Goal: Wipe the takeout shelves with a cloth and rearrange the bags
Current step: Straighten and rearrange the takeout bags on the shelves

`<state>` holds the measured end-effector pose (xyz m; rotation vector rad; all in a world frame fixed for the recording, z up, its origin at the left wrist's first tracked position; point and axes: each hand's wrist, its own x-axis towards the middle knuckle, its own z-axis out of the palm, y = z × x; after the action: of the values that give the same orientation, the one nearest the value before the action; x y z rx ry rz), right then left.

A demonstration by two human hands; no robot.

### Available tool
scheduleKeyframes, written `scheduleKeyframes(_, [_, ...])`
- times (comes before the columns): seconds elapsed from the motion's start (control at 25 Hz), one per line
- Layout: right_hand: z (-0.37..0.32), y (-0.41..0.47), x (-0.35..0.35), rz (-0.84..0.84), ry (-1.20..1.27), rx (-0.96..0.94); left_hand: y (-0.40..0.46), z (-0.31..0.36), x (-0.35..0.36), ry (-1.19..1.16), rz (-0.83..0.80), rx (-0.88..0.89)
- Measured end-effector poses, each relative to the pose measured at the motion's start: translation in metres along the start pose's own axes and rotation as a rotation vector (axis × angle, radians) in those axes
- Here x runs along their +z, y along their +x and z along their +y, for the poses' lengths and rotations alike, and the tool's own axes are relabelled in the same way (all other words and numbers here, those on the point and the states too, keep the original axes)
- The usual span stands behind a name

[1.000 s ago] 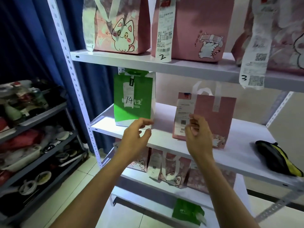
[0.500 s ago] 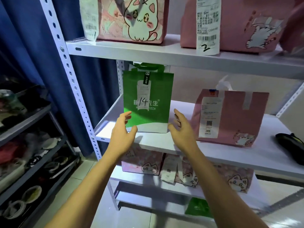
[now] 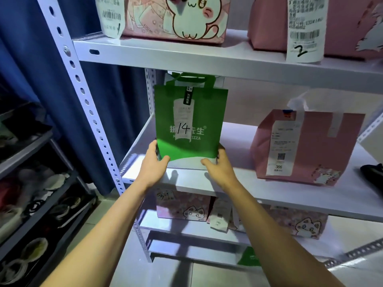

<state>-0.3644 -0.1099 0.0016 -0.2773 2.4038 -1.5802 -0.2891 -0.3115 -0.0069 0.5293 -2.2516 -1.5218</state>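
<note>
A green takeout bag (image 3: 189, 123) marked "14" stands upright at the left end of the middle white shelf (image 3: 244, 185). My left hand (image 3: 154, 163) grips its lower left corner and my right hand (image 3: 217, 164) grips its lower right corner, thumbs on the front. A pink bag (image 3: 306, 146) with a receipt numbered 366 stands to the right on the same shelf. At the shelf's far right edge lies a dark bundle (image 3: 373, 172), possibly the cloth.
Pink cat-print bags (image 3: 176, 19) and a pink bag tagged "2" (image 3: 302, 23) sit on the top shelf. More pink bags (image 3: 186, 208) fill the shelf below. A dark rack with dishes (image 3: 33, 193) stands on the left beside a blue curtain (image 3: 31, 65).
Both hands moved left from the pink bag to the green bag and closed on its lower corners. The view shifted left and closer to the shelf.
</note>
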Motion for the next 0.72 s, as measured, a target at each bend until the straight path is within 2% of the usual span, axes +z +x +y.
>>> scheduleKeyframes(0.24, [-0.004,0.004,0.037,-0.063,0.015,-0.025,0.013,-0.017,-0.021,-0.025,0.177,-0.01])
scheduleKeyframes(0.52, [-0.01,0.003,0.048,-0.094,0.02,-0.06,0.013,-0.016,-0.036,0.053,0.172,-0.044])
scheduleKeyframes(0.72, [0.001,-0.005,0.016,0.008,0.017,-0.069,-0.018,0.015,-0.016,0.131,0.441,0.142])
